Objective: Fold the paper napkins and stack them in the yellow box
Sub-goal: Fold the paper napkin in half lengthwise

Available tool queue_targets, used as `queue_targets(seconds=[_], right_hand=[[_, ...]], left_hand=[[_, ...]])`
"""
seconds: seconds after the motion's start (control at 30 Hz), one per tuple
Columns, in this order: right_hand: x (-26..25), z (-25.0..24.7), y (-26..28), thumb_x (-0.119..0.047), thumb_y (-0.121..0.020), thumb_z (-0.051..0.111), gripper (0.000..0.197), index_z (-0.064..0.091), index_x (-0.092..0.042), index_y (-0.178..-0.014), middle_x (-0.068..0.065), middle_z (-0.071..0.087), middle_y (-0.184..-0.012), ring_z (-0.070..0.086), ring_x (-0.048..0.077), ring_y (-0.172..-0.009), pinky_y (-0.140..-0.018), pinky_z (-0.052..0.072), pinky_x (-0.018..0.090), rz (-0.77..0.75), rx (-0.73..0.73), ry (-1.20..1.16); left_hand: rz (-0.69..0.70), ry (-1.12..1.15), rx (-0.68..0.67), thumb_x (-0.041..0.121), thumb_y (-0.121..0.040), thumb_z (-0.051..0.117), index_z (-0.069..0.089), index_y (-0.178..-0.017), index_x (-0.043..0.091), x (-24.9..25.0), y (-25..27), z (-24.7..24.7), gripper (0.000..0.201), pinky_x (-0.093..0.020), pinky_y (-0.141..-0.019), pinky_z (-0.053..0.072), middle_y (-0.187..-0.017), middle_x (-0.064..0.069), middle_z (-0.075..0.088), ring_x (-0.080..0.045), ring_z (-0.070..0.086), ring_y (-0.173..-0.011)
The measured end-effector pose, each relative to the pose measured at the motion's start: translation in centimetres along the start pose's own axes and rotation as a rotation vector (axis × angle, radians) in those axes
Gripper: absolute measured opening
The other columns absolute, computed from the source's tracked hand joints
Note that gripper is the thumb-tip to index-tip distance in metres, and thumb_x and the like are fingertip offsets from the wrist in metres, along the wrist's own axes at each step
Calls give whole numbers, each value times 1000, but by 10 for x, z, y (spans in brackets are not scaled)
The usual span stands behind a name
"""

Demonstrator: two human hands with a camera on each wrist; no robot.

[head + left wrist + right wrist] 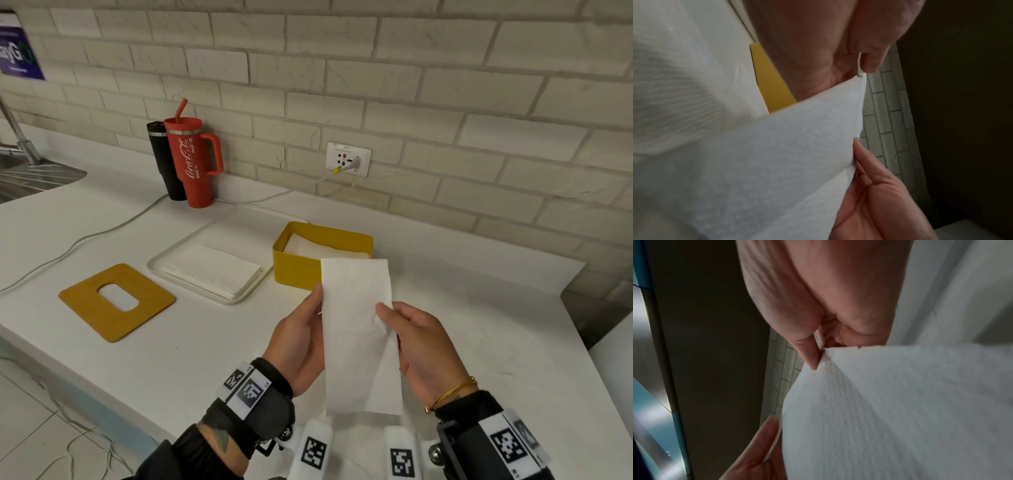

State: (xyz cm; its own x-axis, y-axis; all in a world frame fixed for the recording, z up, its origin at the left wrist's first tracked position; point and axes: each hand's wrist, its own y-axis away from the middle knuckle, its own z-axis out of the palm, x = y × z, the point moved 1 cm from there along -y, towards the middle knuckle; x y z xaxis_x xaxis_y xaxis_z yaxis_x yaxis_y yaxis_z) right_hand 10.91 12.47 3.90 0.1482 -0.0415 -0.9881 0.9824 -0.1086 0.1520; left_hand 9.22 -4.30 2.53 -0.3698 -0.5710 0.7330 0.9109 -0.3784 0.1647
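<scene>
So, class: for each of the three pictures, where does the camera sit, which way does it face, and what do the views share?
Head: worn on the head, looks down at the counter, yellow box, both hands holding the napkin.
Left wrist: looks along the left hand at the napkin; right hand below.
Right wrist: along the right hand; left hand below.
Shared: napkin, both hands.

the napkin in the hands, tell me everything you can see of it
The napkin is white, thin embossed paper, already folded into a long narrow strip with a lengthwise fold. It is held up in the air above the white counter, in front of the yellow box, its long axis running away from the person. The left hand holds its left edge, and the right hand pinches its right edge, where the paper crumples slightly. Nothing else touches it.
</scene>
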Motion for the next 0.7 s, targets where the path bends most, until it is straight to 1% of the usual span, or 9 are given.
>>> queue_targets(seconds=[0.03,0.1,0.2,0.33,0.43,0.5,0.57,0.63,0.7], right_hand=[[1,0,-1,-28,-99,63,22,74,-10,-92,20,73,-105,64,47,-96,-102,40,72,1,1,-5],[1,-1,-1,-24,-100,61,23,77,-14,-87,11,77,-100,68,38,-106,-105,45,62,10,-3,-16],[0,0,0,-23,-101,60,25,78,-17,-85,6,78,-99,70,32,-105,-105,48,57,18,-4,-15],[3,0,-1,-26,-100,61,22,78,-18,-89,9,77,-100,70,35,-104,-103,50,58,9,-5,1],[8,-1,-1,-34,-93,71,24,73,-12,-98,15,75,-99,69,38,-101,-97,53,58,-26,1,77],[12,-4,-1,-41,-81,79,36,68,-18,-106,7,76,-97,72,26,-96,-86,59,45,-47,30,116],[14,-7,0,-46,-70,82,55,63,-25,-116,1,76,-102,73,15,-97,-79,55,30,-21,-19,112],[15,-7,2,-38,-74,81,54,64,-19,-122,0,77,-108,73,16,-101,-87,58,34,40,-158,72],[16,-4,5,-23,-86,77,35,70,-12,-119,3,77,-111,73,21,-105,-98,56,42,49,-227,70]], left_hand=[[1,-9,3,47,-104,37,54,-143,13,0,0,0,54,-54,-114,40,-137,-15,64,-34,61,-127],[-3,-27,5,46,-104,40,54,-142,12,0,0,1,53,-52,-112,43,-136,-15,65,-34,62,-126],[-11,-63,6,41,-105,42,55,-140,10,1,2,3,49,-49,-109,46,-134,-14,67,-32,64,-124],[-23,-125,30,35,-106,44,54,-141,6,0,1,0,47,-49,-109,47,-134,-17,66,-34,64,-124],[-22,-108,48,35,-107,42,55,-139,6,1,2,0,45,-47,-102,51,-131,-17,68,-35,65,-121],[-17,-74,57,34,-106,42,58,-136,7,5,3,0,43,-47,-100,52,-128,-17,70,-34,67,-118],[-16,-52,62,35,-106,42,59,-133,8,6,4,0,42,-47,-100,51,-126,-17,70,-34,68,-116],[-19,-38,57,36,-105,42,59,-133,8,7,5,0,43,-48,-100,51,-126,-17,70,-34,69,-115],[-21,-32,47,37,-105,42,59,-133,8,6,7,-1,44,-50,-99,52,-126,-18,70,-35,69,-114]])
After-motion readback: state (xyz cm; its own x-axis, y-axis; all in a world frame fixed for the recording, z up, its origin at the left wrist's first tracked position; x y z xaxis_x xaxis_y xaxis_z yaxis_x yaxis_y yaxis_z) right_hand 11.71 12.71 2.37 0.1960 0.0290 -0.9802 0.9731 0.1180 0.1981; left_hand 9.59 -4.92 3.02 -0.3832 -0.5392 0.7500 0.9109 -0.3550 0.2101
